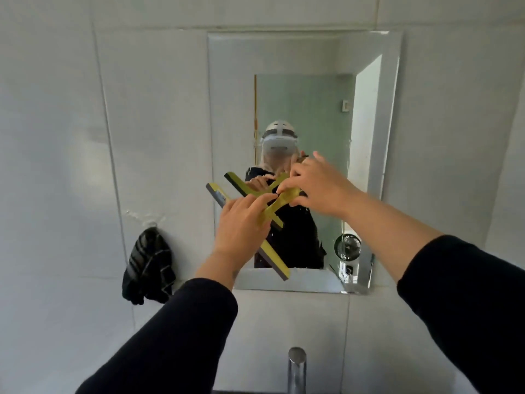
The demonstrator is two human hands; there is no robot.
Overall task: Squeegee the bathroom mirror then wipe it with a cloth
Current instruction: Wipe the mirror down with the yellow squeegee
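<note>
Both hands hold a yellow squeegee against the mirror: the left hand is closed on it where handle meets blade, fingers laid over the top, and the right hand pinches the end of the handle between thumb and fingertips. From the grip, the blade runs on a slant, one end up and to the left past the mirror's left edge, the other down and to the right toward the mirror's lower edge; its dark rubber strip lies toward the glass. Dark sleeves cover both forearms nearer than the grip. Below the grip, at the bottom edge of view, stands the top of a metal tap. Left of and below the grip, a dark striped cloth hangs from a hook on the tiled wall, well apart from both hands. Behind the grip, the glass reflects the squeegee, the hands, a headset-wearing person in dark clothing, and a small fan at lower right.
</note>
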